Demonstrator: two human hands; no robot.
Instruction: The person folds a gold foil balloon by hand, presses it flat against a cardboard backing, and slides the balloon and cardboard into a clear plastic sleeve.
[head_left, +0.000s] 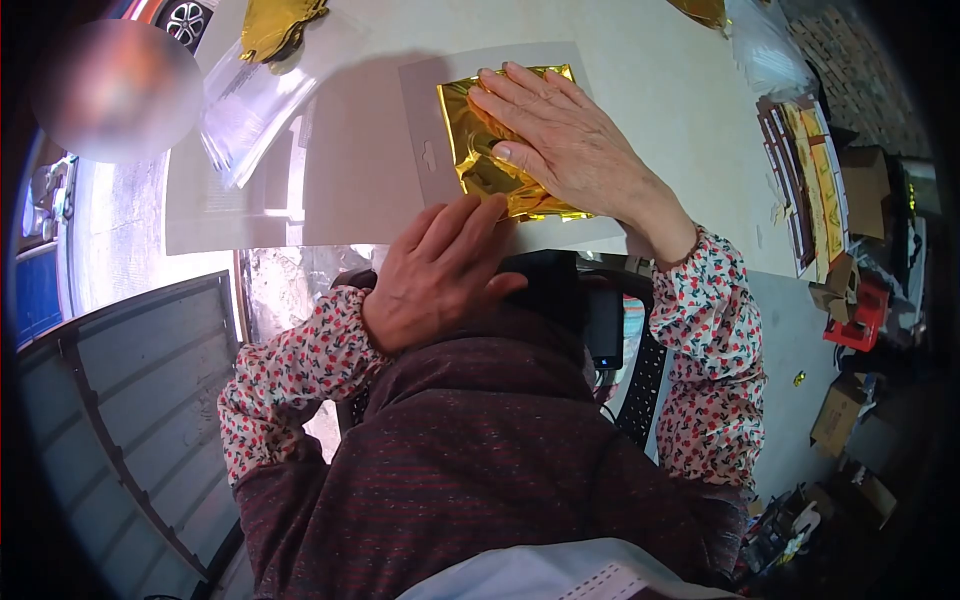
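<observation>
A folded piece of shiny gold foil (470, 150) lies on the table, on top of a flat clear plastic bag (425, 140) with a hang hole at its left side. Flat on the foil rests my right hand (575, 145), its fingers stretched out and the thumb spread. My left hand (440, 260) is at the foil's near edge, fingertips touching the lower left part. Its fingers are extended and the thumb stands apart. The foil beneath my right palm is hidden.
A stack of clear plastic bags (250, 120) lies on the left of the table (350, 190). Another gold foil piece (280, 25) is at the far left. More clear plastic (768, 50) sits at the far right, with cardboard strips (800, 185) along the right edge.
</observation>
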